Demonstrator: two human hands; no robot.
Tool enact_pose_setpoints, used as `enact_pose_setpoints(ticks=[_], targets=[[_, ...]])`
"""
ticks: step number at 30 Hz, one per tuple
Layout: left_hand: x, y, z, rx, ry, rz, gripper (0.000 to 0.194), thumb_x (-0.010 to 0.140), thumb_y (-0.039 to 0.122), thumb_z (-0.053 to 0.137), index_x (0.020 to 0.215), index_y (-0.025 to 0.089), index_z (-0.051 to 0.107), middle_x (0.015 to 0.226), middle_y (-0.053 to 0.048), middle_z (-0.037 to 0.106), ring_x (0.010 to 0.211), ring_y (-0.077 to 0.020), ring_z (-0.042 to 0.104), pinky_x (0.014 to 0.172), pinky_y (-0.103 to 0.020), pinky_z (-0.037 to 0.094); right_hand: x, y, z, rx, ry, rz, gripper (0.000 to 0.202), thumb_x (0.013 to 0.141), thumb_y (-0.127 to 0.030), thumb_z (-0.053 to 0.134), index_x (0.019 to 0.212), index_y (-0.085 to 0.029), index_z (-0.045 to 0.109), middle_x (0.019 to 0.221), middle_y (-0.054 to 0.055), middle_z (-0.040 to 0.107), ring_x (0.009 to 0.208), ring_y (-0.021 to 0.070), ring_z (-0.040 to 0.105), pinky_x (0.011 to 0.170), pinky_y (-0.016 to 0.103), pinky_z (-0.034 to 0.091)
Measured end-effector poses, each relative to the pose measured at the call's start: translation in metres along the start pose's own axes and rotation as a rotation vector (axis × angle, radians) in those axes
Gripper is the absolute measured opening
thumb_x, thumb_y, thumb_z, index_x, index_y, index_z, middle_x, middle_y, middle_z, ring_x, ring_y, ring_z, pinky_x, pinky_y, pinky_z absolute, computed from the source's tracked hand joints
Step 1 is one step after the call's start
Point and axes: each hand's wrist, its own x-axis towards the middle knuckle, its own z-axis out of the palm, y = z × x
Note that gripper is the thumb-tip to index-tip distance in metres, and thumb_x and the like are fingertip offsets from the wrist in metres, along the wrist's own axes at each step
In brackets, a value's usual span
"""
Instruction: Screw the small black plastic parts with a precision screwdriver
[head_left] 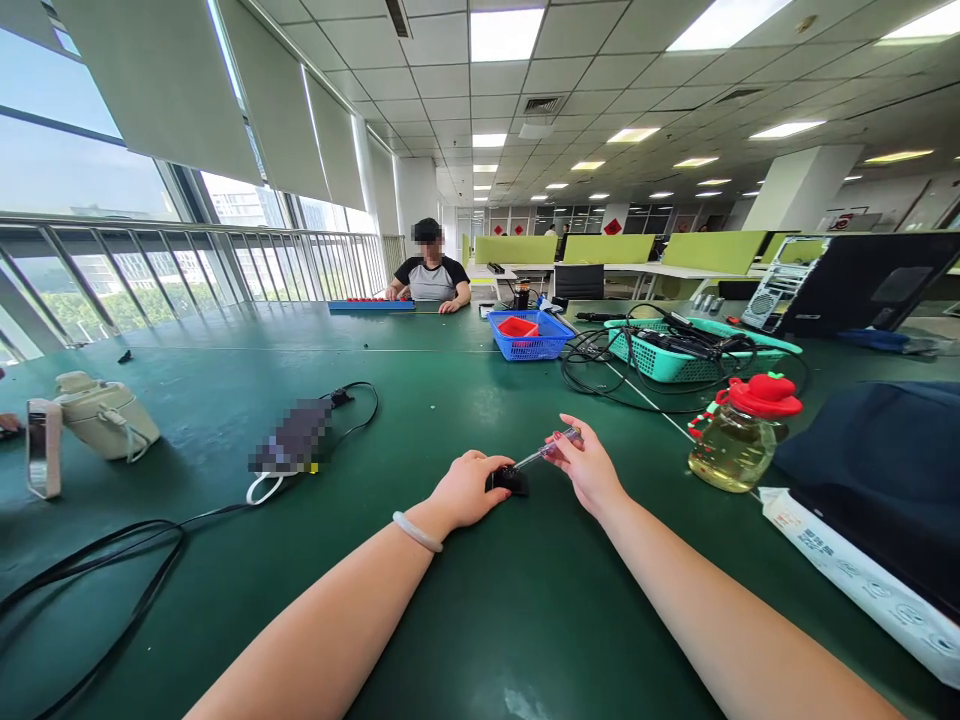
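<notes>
"Where's the piece you're working on?"

"Near me, around the middle of the green table [465, 625]: a small black part [517, 484]. My left hand [469, 490] pinches it, fingertips on its far and near sides, bracing it on the tabletop."

"And the other hand?"

"My right hand [585, 462] pinches the handle of a slim screwdriver [534, 457] between thumb and fingers, one finger lifted clear. The shaft slants down to the left, its tip at the part."

"Is the tip seated in anything?"

"I can't tell; it's too small to see from here."

"How should you handle it, then?"

"I'd check the seat before I twist, and bring the shaft square to whatever the tip sits in, since a slanted one would probably slip. Light push, small turns from the fingertips, wrist loose."

"And the left?"

"Firm enough to stop the part spinning, but with the fingertips well off the tip's line. If it skids, I'd rather it met the table than my skin."
</notes>
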Motion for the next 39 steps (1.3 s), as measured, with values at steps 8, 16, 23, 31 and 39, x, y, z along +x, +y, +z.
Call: enact_pose_setpoints(ticks=[8, 16, 23, 31, 39], targets=[[0.0004, -0.0020, 0.0021, -0.017, 0.002, 0.007, 0.047, 0.084, 0.032, 0.067, 0.131, 0.029, 0.060, 0.117, -0.004, 0.070, 0.119, -0.0265, 0.055, 0.106, -0.042, 0.044, 0.0004, 0.0047, -0.0018, 0.072, 0.005, 0.038, 0.055, 0.069, -0.044, 0.080, 0.115, -0.029, 0.055, 0.081, -0.002, 0.070, 0.081, 0.0216, 0.071, 0.080, 0.043, 0.059], [0.0018, -0.0031, 0.0033, -0.029, 0.012, -0.003, 0.047, 0.083, 0.031, 0.067, 0.130, 0.027, 0.061, 0.119, -0.005, 0.071, 0.120, -0.0274, 0.054, 0.106, -0.044, 0.044, -0.0072, -0.0008, 0.0047, 0.060, -0.090, 0.033, 0.069, 0.072, -0.032, 0.074, 0.132, -0.033, 0.042, 0.105, 0.000, 0.068, 0.087, 0.0220, 0.073, 0.090, 0.046, 0.055], [0.0026, -0.0040, 0.0031, -0.032, 0.009, -0.006, 0.046, 0.083, 0.031, 0.066, 0.129, 0.028, 0.062, 0.119, -0.004, 0.070, 0.120, -0.0271, 0.054, 0.106, -0.043, 0.044, -0.0048, 0.0004, 0.0032, 0.038, -0.103, 0.011, 0.071, 0.070, -0.035, 0.077, 0.133, -0.033, 0.043, 0.103, 0.000, 0.068, 0.088, 0.0224, 0.073, 0.091, 0.047, 0.055], [0.0025, -0.0023, 0.0022, -0.023, 0.003, -0.014, 0.046, 0.083, 0.031, 0.066, 0.129, 0.027, 0.062, 0.118, -0.005, 0.071, 0.120, -0.0274, 0.054, 0.106, -0.043, 0.045, -0.0052, 0.0002, 0.0028, 0.044, -0.084, -0.021, 0.074, 0.067, -0.042, 0.084, 0.130, -0.033, 0.046, 0.094, -0.002, 0.068, 0.085, 0.0228, 0.073, 0.092, 0.048, 0.055], [0.0026, -0.0013, 0.0012, -0.016, 0.008, -0.021, 0.044, 0.083, 0.031, 0.066, 0.127, 0.028, 0.063, 0.117, -0.004, 0.071, 0.118, -0.0268, 0.055, 0.106, -0.043, 0.044, -0.0022, 0.0035, 0.0024, 0.013, -0.045, -0.047, 0.076, 0.063, -0.049, 0.085, 0.129, -0.033, 0.051, 0.089, -0.003, 0.065, 0.086, 0.0208, 0.068, 0.088, 0.046, 0.058]])
